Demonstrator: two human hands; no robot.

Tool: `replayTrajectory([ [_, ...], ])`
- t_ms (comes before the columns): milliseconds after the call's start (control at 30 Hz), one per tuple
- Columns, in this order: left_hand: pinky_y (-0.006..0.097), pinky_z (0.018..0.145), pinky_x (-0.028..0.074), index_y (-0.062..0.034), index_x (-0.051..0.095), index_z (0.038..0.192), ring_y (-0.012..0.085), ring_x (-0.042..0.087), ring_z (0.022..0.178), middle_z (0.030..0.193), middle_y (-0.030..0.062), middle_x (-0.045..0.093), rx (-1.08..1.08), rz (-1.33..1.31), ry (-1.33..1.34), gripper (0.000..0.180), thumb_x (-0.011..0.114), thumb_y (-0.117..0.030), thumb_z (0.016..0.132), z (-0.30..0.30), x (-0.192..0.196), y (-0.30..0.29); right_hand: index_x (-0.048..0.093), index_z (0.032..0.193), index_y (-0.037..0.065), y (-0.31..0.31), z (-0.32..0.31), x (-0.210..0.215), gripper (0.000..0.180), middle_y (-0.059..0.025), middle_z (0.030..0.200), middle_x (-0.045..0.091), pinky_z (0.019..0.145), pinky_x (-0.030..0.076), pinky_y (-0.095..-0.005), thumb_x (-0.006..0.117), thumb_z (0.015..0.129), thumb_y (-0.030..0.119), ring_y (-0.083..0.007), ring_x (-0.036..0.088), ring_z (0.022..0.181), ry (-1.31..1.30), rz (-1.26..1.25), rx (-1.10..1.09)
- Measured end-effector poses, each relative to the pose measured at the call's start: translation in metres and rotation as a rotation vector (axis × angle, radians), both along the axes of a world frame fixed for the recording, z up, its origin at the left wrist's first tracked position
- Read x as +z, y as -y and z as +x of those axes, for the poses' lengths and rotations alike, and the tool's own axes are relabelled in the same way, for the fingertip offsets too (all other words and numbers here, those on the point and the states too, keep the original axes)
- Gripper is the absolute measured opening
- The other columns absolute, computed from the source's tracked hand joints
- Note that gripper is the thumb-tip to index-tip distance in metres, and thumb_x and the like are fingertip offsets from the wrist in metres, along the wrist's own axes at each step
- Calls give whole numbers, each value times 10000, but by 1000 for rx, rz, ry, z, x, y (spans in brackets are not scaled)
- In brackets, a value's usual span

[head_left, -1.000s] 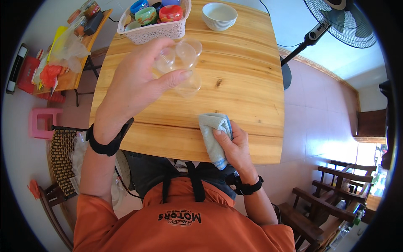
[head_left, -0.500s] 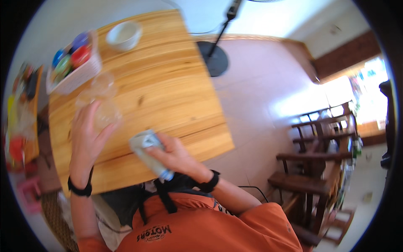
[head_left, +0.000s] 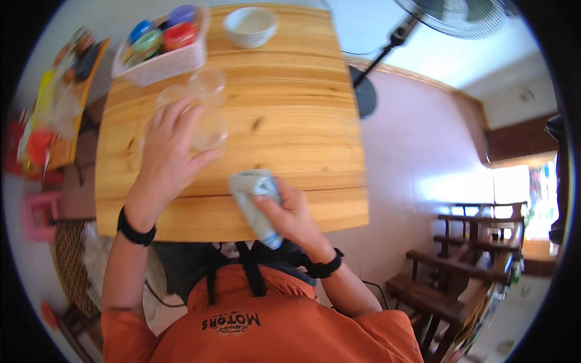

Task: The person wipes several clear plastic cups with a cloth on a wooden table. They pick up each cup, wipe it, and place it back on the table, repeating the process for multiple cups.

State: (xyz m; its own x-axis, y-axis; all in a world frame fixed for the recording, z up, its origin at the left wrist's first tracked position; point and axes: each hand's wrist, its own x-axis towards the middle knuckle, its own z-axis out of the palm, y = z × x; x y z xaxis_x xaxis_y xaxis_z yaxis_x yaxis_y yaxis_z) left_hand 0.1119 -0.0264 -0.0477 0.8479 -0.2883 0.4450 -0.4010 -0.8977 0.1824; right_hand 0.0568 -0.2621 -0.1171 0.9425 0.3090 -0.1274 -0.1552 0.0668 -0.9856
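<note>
L hand [head_left: 169,145] is at the clear cups [head_left: 210,130], nr the basket [head_left: 166,66]; fingers spread, thumb apart, can't tell if gripping. Light touch prob. best for thin plastic. R hand [head_left: 293,215] pinches a folded cloth [head_left: 251,202], best kept off the cups. Surface: wood table [head_left: 302,145], knotty grain. Room: pink stool [head_left: 29,216] L, floor fan [head_left: 399,35] & dark wood chairs [head_left: 430,297] R.

Bright light from an overexposed opening [head_left: 511,183] well right of the wooden table [head_left: 296,136] glares on the floor [head_left: 417,151] between, with mild blur and fisheye-bent edges.
</note>
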Motion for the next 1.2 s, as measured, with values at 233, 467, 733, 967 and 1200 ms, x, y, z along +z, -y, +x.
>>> replayTrajectory([
  [233, 351, 837, 481, 7, 605, 1104, 291, 607, 953, 1018, 129, 628, -12, -674, -319, 326, 711, -144, 835, -41, 55, -8, 631, 1209, 6, 0, 0, 19, 306, -30, 980, 699, 776, 503, -258, 633, 951, 171, -72, 589, 886, -43, -67, 35],
  [467, 317, 740, 550, 34, 683, 851, 276, 665, 847, 940, 159, 671, -862, -1073, -599, 126, 602, -52, 895, -97, 125, 1, 631, 1218, -1, -2, -2, 17, 314, -18, 1001, 694, 771, 496, -236, 646, 953, 165, -62, 585, 872, -54, -94, -20],
  [733, 307, 737, 549, 15, 686, 841, 259, 665, 847, 939, 147, 672, -996, -1148, -758, 124, 616, -73, 893, -115, 120, 7, 622, 1215, -12, -3, -5, 20, 308, -15, 1002, 677, 751, 486, -220, 641, 958, 157, -64, 577, 849, -77, -102, -42],
  [967, 299, 734, 549, -1, 689, 832, 244, 666, 847, 937, 136, 673, -992, -1170, -809, 123, 628, -90, 890, -120, 112, -2, 623, 1207, -18, -4, -4, 19, 309, -17, 991, 679, 748, 485, -222, 642, 957, 163, -66, 578, 843, -34, -96, -37],
  [1200, 291, 731, 549, -17, 692, 823, 228, 666, 847, 936, 125, 673, -1004, -1197, -864, 124, 640, -108, 888, -122, 101, -11, 627, 1201, -14, -2, -6, 19, 305, -35, 989, 691, 744, 496, -232, 646, 954, 165, -70, 596, 853, -58, -115, -51],
])
